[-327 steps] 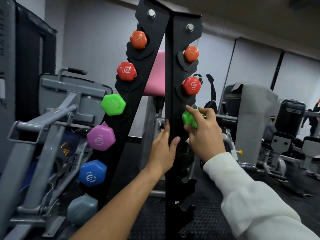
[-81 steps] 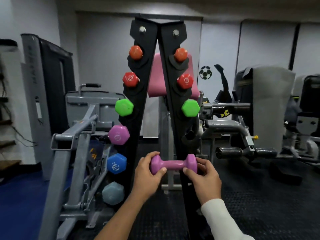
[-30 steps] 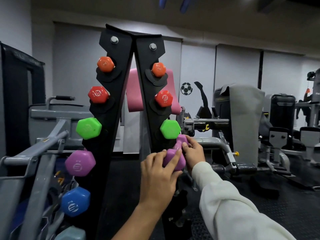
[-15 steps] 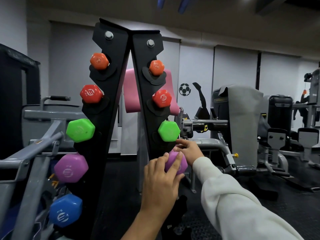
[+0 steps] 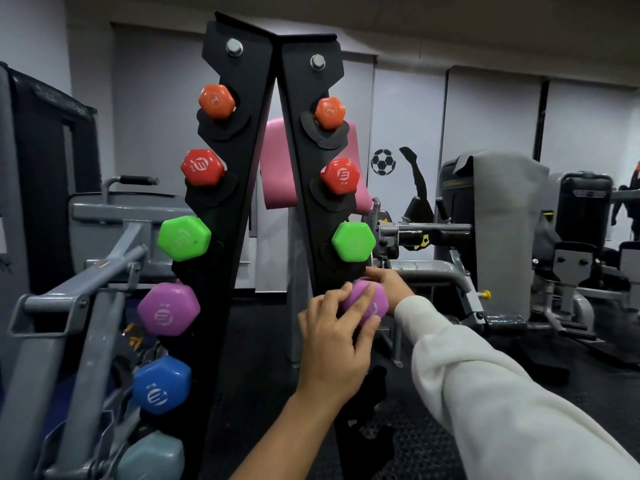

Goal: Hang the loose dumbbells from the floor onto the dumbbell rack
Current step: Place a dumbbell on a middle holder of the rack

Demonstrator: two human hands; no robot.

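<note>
purple dumbbell (image 5: pixel 367 304) at 4th cradle of rack's right upright (image 5: pixel 311 174), under green dumbbell (image 5: pixel 353 241) | left hand (image 5: pixel 334 344) cups near head, right hand (image 5: pixel 389 284) grips behind | risk: handle possibly unseated, hidden; release drops it

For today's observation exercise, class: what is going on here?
A person is fitting a purple dumbbell into the right post of a black dumbbell rack, just below the green dumbbell. The left hand cups its near end, fingers lying over it; the right hand reaches in behind. Whether it is fully seated cannot be told. The left post already holds six dumbbells.
</note>
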